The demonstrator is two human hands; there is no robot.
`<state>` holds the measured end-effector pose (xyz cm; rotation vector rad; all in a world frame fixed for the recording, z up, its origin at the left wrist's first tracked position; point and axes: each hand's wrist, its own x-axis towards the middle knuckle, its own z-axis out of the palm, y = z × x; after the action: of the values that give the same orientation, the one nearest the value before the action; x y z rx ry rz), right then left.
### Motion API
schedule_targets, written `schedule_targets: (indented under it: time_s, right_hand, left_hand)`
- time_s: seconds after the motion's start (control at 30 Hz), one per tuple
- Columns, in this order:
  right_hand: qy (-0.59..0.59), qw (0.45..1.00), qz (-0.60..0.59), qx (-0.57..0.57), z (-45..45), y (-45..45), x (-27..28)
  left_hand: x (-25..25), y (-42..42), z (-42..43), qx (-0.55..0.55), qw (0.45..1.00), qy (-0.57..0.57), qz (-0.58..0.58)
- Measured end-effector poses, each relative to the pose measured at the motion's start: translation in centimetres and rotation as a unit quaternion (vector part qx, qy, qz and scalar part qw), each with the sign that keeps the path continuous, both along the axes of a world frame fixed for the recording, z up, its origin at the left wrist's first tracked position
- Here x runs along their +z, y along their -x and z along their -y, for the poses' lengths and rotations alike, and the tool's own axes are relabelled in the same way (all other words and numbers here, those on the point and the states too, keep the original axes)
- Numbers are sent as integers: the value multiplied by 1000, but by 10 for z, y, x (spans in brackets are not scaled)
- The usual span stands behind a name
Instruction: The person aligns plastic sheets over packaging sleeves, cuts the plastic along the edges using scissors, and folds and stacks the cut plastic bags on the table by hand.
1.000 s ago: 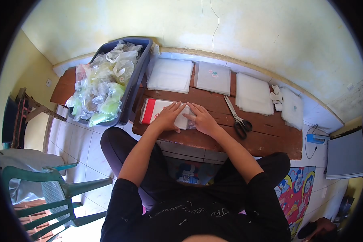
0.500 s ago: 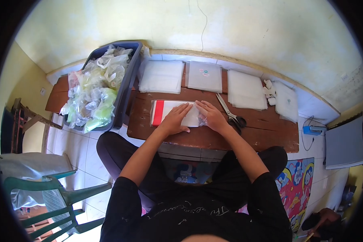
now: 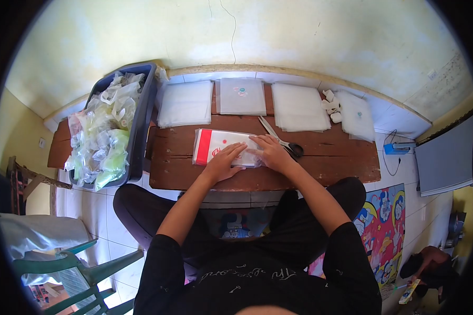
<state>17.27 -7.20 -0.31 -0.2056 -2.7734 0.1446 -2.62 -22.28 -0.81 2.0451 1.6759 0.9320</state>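
A flat plastic packet (image 3: 204, 148), white with a red band at its left end and red print, lies on the brown wooden table (image 3: 320, 170). My left hand (image 3: 226, 161) rests flat on its middle, fingers stretched out. On the packet's right end lies my right hand (image 3: 272, 152), also flat with extended fingers, over a crinkled clear edge that it partly hides. Neither hand is closed around anything. Just beyond my right hand are scissors (image 3: 269, 127) with black handles (image 3: 295, 149), partly covered by that hand.
Stacks of clear plastic bags (image 3: 185, 103) line the table's back, one with a printed mark (image 3: 242, 97). Small white pieces (image 3: 331, 105) sit between two right-hand stacks. A dark crate (image 3: 148, 100) of plastic bags (image 3: 102, 131) stands left. A green chair (image 3: 110, 265) is at lower left.
The view has turned, so the table and stacks appear farther left. Red print now shows on the packet's white part. Packet and hands sit closer to the scissors; both hands remain flat.
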Motion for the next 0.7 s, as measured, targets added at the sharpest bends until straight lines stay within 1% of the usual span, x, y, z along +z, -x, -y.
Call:
schedule_targets:
  time_s: [0.03, 0.07, 0.13, 0.27, 0.33, 0.47, 0.53, 0.57, 0.63, 0.7]
  right_hand:
    - [-34, 999, 6, 28, -2, 2, 2]
    - [-35, 999, 5, 31, -3, 4, 3]
    - [-21, 997, -29, 69, -6, 7, -1]
    - [0, 996, -28, 79, -5, 14, -10]
    - [79, 992, -81, 48, 0, 18, -13]
    - [63, 991, -95, 64, -1, 19, -6]
    - [101, 989, -98, 54, -3, 19, -4]
    - [102, 988, -99, 53, -4, 19, -2]
    - [193, 974, -105, 51, -6, 18, -2]
    - [210, 970, -118, 43, -9, 16, -2]
  left_hand:
    - [0, 0, 1, 2, 1000, 0, -1]
    - [-1, -1, 2, 8, 1000, 0, 15]
    - [0, -1, 3, 20, 999, -2, 30]
    - [-1, -3, 4, 34, 999, -19, 29]
    - [-1, -3, 5, 35, 999, -23, 28]
    - [-1, -4, 3, 42, 998, -32, 16]
    - [-2, -5, 4, 45, 998, -44, 9]
    - [-2, -4, 4, 48, 998, -38, 1]
    - [0, -5, 4, 49, 998, -31, -9]
    - [2, -6, 4, 50, 998, -34, 23]
